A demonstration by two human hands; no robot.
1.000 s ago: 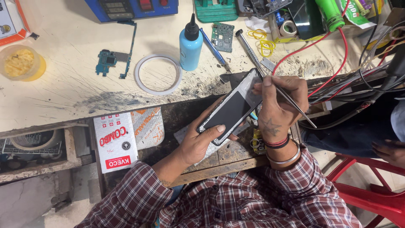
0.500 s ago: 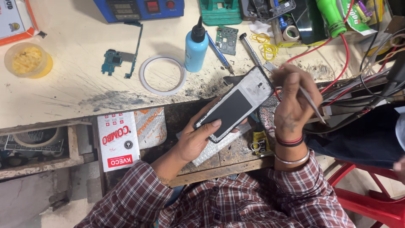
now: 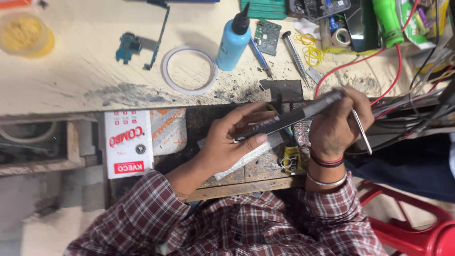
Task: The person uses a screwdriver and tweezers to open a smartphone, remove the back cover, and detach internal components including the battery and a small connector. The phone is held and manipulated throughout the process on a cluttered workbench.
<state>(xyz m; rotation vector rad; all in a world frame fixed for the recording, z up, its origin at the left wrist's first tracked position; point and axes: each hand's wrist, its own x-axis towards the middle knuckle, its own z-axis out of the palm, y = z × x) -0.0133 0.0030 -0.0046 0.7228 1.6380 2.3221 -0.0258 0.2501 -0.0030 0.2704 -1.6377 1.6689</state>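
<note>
2 hands clamp the phone (image 3: 289, 116) edge-on: left hand (image 3: 232, 142), right hand (image 3: 339, 125) also gripping tweezers (image 3: 362, 130).

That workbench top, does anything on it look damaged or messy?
Yes. The pale bench top is scored with cuts and smeared black along its front edge, with dark crumbs near the blue bottle. A bare circuit board lies loose beside it. Both hands, left and right, hold the phone edge-on.

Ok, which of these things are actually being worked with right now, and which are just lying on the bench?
In hand:
left hand and right hand on the phone
metal tweezers in the right hand

Lying about:
blue bottle
tape ring
green circuit board
screwdriver
yellow tub
white box
</note>
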